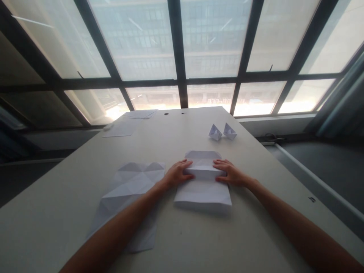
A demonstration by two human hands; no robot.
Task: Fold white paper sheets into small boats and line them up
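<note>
A white sheet of paper (203, 189) with several crosswise folds lies in front of me on the table. My left hand (178, 173) pinches its left edge at a raised crease, thumb on the near side and fingers on the far side. On the right edge my right hand (227, 172) grips the same crease in the same way. The far end of the sheet has slanted corners, and its near edge lifts slightly off the table. Beside it, partly under my left forearm, is an unfolded, creased sheet (133, 185).
Two small folded paper boats (215, 132) stand at the back right of the white table (170, 132). Flat paper sheets (122, 127) lie at the far left. Large windows (150, 41) rise behind the table, and a curtain (341, 104) hangs at the right.
</note>
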